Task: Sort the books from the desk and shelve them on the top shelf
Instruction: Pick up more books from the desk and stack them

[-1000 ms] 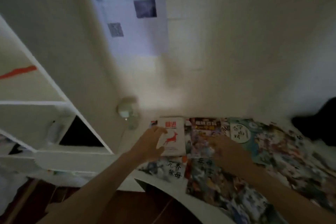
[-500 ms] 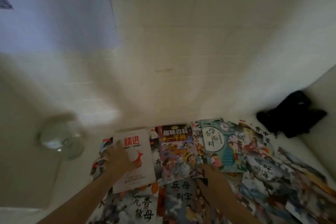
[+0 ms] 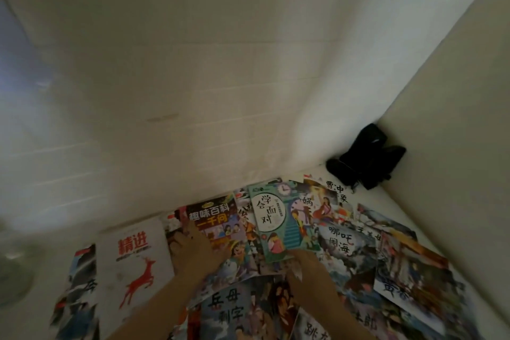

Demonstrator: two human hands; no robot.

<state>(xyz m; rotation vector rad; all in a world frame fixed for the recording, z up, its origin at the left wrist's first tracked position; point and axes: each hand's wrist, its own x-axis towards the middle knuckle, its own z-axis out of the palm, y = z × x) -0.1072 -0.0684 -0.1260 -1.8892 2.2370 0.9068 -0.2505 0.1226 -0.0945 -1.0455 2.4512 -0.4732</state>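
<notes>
Fingers of left hand (image 3: pixel 193 252) lie spread on quiz book (image 3: pixel 218 229); right hand (image 3: pixel 309 270) probably pinches teal book (image 3: pixel 278 223).
Risk: overlapped covers drag neighbours, slide off desk (image 3: pixel 386 196).

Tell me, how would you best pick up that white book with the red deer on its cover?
The white book with the red deer lies flat, partly over other covers, with its left long edge toward the bare desk. I would probably come from that left side, slide fingers under the free long edge and pinch it with the thumb on top. The left hand rests just right of it, on the dark encyclopedia book.
</notes>
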